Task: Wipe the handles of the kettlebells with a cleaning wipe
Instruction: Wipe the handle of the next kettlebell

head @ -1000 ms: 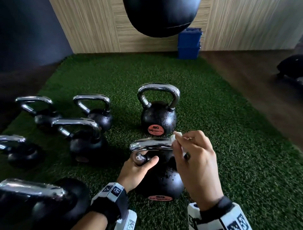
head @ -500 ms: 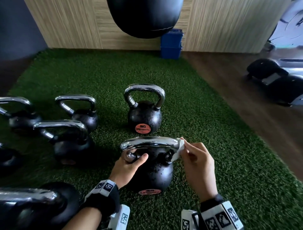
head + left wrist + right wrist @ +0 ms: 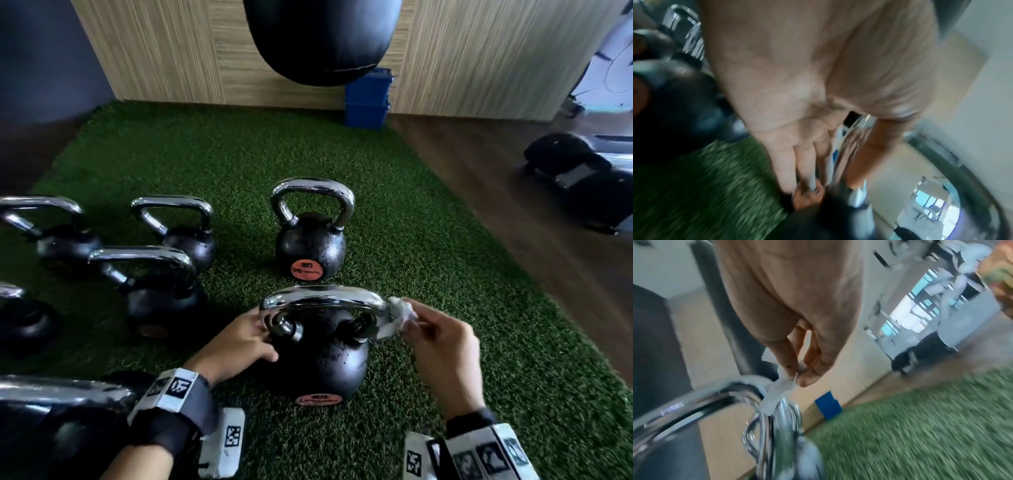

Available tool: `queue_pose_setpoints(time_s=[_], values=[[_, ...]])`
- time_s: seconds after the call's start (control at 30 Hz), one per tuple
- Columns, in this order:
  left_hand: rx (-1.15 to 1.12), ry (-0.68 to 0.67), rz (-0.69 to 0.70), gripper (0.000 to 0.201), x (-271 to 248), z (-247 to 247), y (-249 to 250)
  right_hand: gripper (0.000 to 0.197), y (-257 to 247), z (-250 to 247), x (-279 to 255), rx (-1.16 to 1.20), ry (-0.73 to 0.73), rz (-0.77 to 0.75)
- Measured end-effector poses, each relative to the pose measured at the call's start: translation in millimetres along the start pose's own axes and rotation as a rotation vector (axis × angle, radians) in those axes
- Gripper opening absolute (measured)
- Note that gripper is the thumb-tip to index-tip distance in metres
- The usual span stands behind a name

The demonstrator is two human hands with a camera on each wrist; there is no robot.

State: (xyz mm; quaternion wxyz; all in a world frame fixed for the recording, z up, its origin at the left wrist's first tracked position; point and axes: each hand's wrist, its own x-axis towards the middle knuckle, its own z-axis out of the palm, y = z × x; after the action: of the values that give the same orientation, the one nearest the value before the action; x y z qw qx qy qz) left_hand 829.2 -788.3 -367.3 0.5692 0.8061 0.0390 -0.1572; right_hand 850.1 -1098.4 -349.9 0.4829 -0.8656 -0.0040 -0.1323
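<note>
The nearest kettlebell [image 3: 318, 359] stands upright on the green turf [image 3: 445, 274], its chrome handle [image 3: 322, 299] arching over the black ball. The right hand [image 3: 442, 349] is at the right end of that handle, thumb and fingers closed in a pinch on a white wipe [image 3: 390, 322]. The wipe is draped against the right bend of the handle, where it turns down toward the ball; the right wrist view shows the same pinch [image 3: 795, 374] with the wipe [image 3: 781, 389] lying on the chrome. The left hand [image 3: 239, 342] is at the left side of the same kettlebell, fingers curled round the left leg of the handle. A second kettlebell [image 3: 310, 233] stands just beyond the nearest one, and several more kettlebells [image 3: 157, 284] sit to its left on the turf. Farther beyond it, a blue bin [image 3: 368, 99] stands against the wooden wall [image 3: 171, 51].
</note>
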Motion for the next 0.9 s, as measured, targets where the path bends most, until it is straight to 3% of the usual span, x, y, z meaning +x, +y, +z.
queue_pose_setpoints(time_s=[0.07, 0.13, 0.17, 0.23, 0.4, 0.53, 0.63, 0.7, 0.73, 0.8, 0.87, 0.9], values=[[-0.018, 0.229, 0.113, 0.072, -7, -15, 13, 0.025, -24, -13, 4, -0.003, 0.072, -0.121], [-0.095, 0.448, 0.319, 0.052, -11, -18, 36, 0.03, -50, -17, 7, 0.092, 0.003, -0.178], [-0.143, 0.467, 0.404, 0.039, -12, -17, 48, 0.03, -62, -15, 7, 0.155, -0.055, -0.191], [-0.216, 0.387, 0.495, 0.025, -16, -9, 71, 0.027, -81, -10, 7, 0.242, -0.137, -0.223], [-0.444, 0.056, 0.353, 0.045, -17, 7, 100, 0.02, -105, 3, 9, 0.306, -0.249, -0.271], [-0.546, 0.088, 0.382, 0.035, -15, 16, 102, 0.017, -116, 16, 13, 0.224, -0.195, -0.377], [-0.578, 0.135, 0.414, 0.033, -11, 18, 96, 0.025, -114, 22, 13, 0.158, -0.149, -0.45], [-0.5, 0.267, 0.473, 0.03, -11, 13, 91, 0.038, -98, 20, 7, 0.103, -0.145, -0.506], [-0.404, 0.368, 0.499, 0.03, -12, 10, 87, 0.044, -83, 18, 3, 0.098, -0.125, -0.47], [-0.201, 0.529, 0.509, 0.03, -13, 8, 77, 0.058, -45, 15, -3, 0.109, -0.088, -0.228], [-0.086, 0.575, 0.514, 0.027, -14, 15, 73, 0.072, -12, 19, -9, 0.143, -0.195, 0.048], [-0.033, 0.581, 0.539, 0.026, -14, 22, 73, 0.076, 2, 26, -12, 0.164, -0.281, 0.11]])
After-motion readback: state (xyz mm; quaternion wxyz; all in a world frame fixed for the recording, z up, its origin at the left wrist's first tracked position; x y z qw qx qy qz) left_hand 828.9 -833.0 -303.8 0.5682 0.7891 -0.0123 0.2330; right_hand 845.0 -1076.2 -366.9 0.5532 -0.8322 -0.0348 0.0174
